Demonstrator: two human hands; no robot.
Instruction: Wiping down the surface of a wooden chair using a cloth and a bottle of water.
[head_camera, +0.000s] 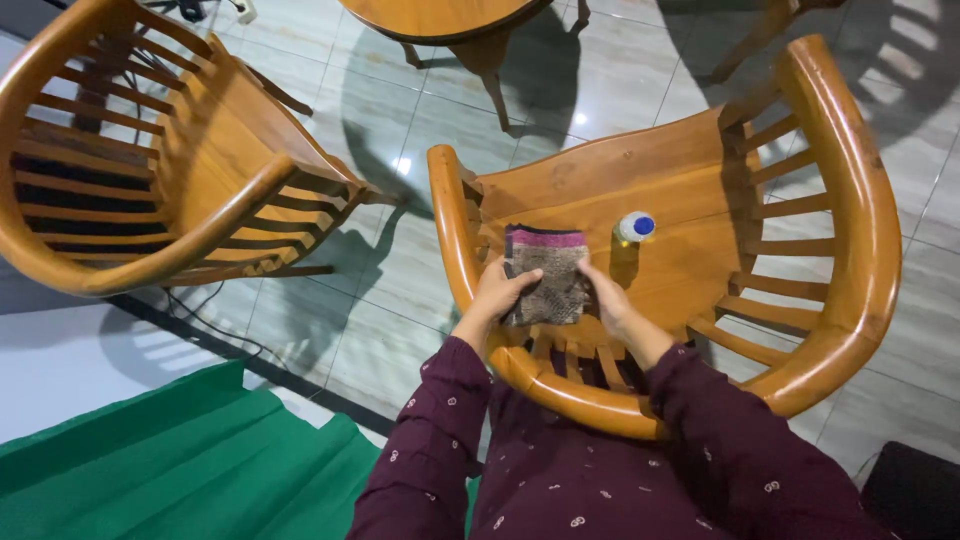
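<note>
A folded patterned cloth, brown with a pink band along its far edge, lies on the seat of a wooden armchair directly below me. My left hand presses on its left side and grips that edge. At the cloth's right edge rests my right hand, its fingers touching the cloth. A small white bottle with a blue cap stands on the seat just beyond my right hand. Both my arms are in dark maroon sleeves.
A second wooden armchair stands at the left. A round wooden table is at the top. Grey floor tiles run between them. A green cloth lies at the lower left, a dark object at the lower right.
</note>
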